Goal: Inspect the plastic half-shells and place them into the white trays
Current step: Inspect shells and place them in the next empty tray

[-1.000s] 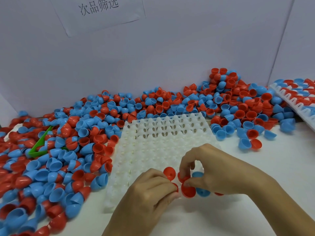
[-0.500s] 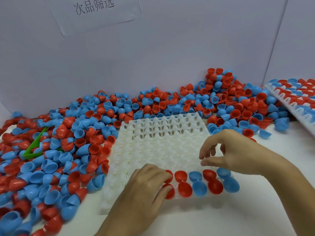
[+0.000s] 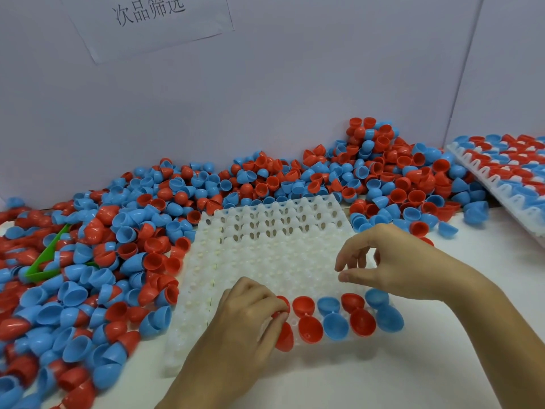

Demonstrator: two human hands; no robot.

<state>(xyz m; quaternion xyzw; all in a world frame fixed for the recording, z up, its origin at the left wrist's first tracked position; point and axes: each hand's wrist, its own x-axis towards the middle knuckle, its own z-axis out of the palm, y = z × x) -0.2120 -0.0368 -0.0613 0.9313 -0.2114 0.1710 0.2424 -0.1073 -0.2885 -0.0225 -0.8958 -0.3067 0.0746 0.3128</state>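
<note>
Your left hand [image 3: 250,314] curls over the tray's [image 3: 283,246] near edge, fingertips pinching a red shell [image 3: 284,336] there. Your right hand [image 3: 392,261] hovers just above the shells [image 3: 336,326] along that edge, fingers loosely bent, holding nothing.

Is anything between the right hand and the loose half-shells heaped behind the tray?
Nothing visible blocks it. The right hand hovers empty over the white tray, and the nearest loose half-shells lie just beyond the tray's far right corner, with only bare tray cells and table between.
</note>
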